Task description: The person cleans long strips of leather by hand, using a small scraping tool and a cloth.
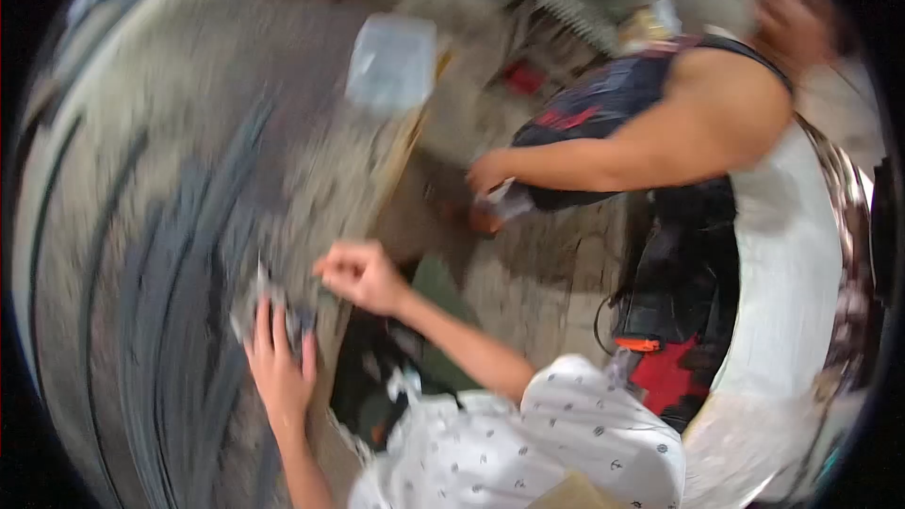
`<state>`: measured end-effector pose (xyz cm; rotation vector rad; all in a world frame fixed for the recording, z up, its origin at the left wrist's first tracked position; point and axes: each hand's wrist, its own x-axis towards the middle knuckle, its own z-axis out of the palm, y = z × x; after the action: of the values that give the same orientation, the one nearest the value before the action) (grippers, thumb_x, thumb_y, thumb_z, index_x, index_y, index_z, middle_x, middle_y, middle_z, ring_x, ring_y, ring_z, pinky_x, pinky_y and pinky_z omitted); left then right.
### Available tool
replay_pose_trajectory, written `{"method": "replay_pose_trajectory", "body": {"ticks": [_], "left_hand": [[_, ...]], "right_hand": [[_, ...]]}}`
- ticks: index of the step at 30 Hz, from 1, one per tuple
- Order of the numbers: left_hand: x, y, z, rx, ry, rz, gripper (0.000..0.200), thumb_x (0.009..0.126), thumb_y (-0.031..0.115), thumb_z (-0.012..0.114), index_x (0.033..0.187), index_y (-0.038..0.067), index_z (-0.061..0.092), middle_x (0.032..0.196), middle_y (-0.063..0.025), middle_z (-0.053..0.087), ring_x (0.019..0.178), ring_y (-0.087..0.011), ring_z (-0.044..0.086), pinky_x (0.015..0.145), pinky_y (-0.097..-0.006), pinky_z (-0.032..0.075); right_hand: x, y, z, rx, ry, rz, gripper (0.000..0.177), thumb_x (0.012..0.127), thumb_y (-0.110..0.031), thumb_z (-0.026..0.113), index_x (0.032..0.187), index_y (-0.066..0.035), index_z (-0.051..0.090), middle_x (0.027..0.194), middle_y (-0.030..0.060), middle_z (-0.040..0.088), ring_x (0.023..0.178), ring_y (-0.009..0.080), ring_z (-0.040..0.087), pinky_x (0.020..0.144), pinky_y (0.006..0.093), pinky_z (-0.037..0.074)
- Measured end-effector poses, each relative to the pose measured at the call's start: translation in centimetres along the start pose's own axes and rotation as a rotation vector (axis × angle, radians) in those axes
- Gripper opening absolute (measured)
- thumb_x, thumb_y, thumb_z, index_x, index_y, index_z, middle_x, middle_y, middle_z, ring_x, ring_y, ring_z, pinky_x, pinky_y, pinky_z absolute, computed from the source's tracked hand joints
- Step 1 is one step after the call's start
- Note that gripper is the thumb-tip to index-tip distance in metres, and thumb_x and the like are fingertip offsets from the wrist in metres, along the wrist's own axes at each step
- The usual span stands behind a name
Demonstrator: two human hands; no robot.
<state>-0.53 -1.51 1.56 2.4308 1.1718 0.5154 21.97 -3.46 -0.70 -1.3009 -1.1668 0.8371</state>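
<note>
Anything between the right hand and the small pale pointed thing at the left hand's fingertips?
Nothing visible: only work surface between the right hand and the pale pointed thing. The left hand sits at its near end. Blur could hide small bits.

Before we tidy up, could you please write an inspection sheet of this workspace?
Surface: grey worktop, marked and uneven in tone; blur hides detail.
Job's things: small pale pointed item at the left hand's fingertips; long dark strips beside it.
Clutter: translucent tub near the worktop's edge; orange item by something red, off the worktop.
Hands: left on the worktop, fingers extended; right curled near the edge, contents unclear.
Cables: thin dark cord-like loop near the orange item; nothing else certain.
Surroundings: another person close by, arm extended.
</note>
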Motion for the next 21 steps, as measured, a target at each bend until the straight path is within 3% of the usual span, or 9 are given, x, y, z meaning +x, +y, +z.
{"method": "replay_pose_trajectory", "body": {"ticks": [1, 3, 6, 7, 8, 12, 15, 21], "left_hand": [[-0.1, -0.1, 0.2, 0.021, 0.013, 0.022, 0.052, 0.093, 0.022, 0.063, 0.138, -0.001, 0.051, 0.151, -0.0212, 0.044, 0.131, -0.0422, 0.049, 0.107, -0.0514, 0.037], [-0.2, -0.4, 0.5, 0.044, -0.012, 0.016, 0.05, 0.094, 0.021, 0.061, 0.138, -0.002, 0.051, 0.152, -0.0207, 0.043, 0.134, -0.0426, 0.046, 0.111, -0.0506, 0.034], [0.0, 0.5, 0.0, -0.001, -0.004, 0.002, 0.045, 0.091, 0.012, 0.06, 0.133, -0.003, 0.055, 0.149, -0.0224, 0.046, 0.133, -0.041, 0.048, 0.109, -0.0505, 0.036], [0.4, -0.4, 1.3, 0.086, 0.131, 0.143, 0.041, 0.09, 0.009, 0.06, 0.129, -0.003, 0.058, 0.142, -0.0214, 0.053, 0.127, -0.0402, 0.053, 0.105, -0.0501, 0.04], [1.2, -0.4, 1.4, 0.017, 0.114, 0.18, 0.038, 0.089, 0.008, 0.06, 0.125, -0.001, 0.059, 0.136, -0.0213, 0.058, 0.121, -0.0404, 0.056, 0.1, -0.0502, 0.043], [2.3, 1.0, 1.6, -0.06, 0.071, 0.208, 0.036, 0.088, 0.013, 0.064, 0.123, 0.003, 0.061, 0.136, -0.0212, 0.057, 0.119, -0.0401, 0.057, 0.098, -0.0499, 0.044], [1.9, 0.7, 2.0, -0.064, 0.13, 0.267, 0.035, 0.086, 0.018, 0.067, 0.117, 0.002, 0.061, 0.135, -0.0218, 0.055, 0.12, -0.0386, 0.055, 0.097, -0.0507, 0.043], [2.0, 0.9, 1.8, -0.012, 0.099, 0.283, 0.033, 0.084, 0.019, 0.068, 0.112, 0.003, 0.062, 0.125, -0.0163, 0.057, 0.118, -0.0356, 0.052, 0.095, -0.0501, 0.043]], "right_hand": [[0.1, 1.1, -0.1, 0.08, 0.001, -0.032, 0.011, 0.092, -0.009, 0.069, 0.099, -0.003, 0.075, 0.075, -0.0059, 0.057, 0.06, 0.0029, 0.046, 0.054, 0.0222, 0.038], [0.1, 0.7, -0.3, 0.325, -0.012, 0.102, 0.014, 0.096, -0.011, 0.066, 0.104, -0.002, 0.073, 0.076, -0.0046, 0.06, 0.058, 0.003, 0.049, 0.051, 0.022, 0.039], [-1.4, 1.5, 0.6, 0.326, 0.007, 0.169, 0.017, 0.096, -0.012, 0.066, 0.108, -0.002, 0.072, 0.077, -0.002, 0.063, 0.058, 0.0038, 0.054, 0.05, 0.0218, 0.043], [0.3, 1.0, -0.3, 0.302, -0.006, 0.154, 0.018, 0.096, -0.012, 0.066, 0.109, -0.002, 0.072, 0.078, -0.0014, 0.064, 0.059, 0.0041, 0.055, 0.051, 0.0215, 0.044], [1.9, 1.0, -0.9, 0.263, 0.017, 0.111, 0.019, 0.096, -0.013, 0.066, 0.11, -0.001, 0.072, 0.081, -0.0004, 0.066, 0.059, 0.0049, 0.057, 0.052, 0.0225, 0.047], [1.1, 1.7, -0.9, 0.33, 0.09, 0.14, 0.022, 0.095, -0.016, 0.067, 0.111, -0.001, 0.072, 0.091, 0.0015, 0.07, 0.063, 0.006, 0.06, 0.059, 0.0238, 0.052], [1.4, 3.3, -0.9, 0.537, 0.104, 0.155, 0.02, 0.095, -0.016, 0.067, 0.109, -0.002, 0.072, 0.087, 0.0002, 0.068, 0.065, 0.0055, 0.059, 0.06, 0.024, 0.053], [1.3, 3.3, -0.5, 0.554, 0.144, 0.183, 0.02, 0.095, -0.015, 0.068, 0.109, -0.001, 0.072, 0.087, 0.0009, 0.067, 0.065, 0.0045, 0.058, 0.059, 0.0219, 0.054]]}}
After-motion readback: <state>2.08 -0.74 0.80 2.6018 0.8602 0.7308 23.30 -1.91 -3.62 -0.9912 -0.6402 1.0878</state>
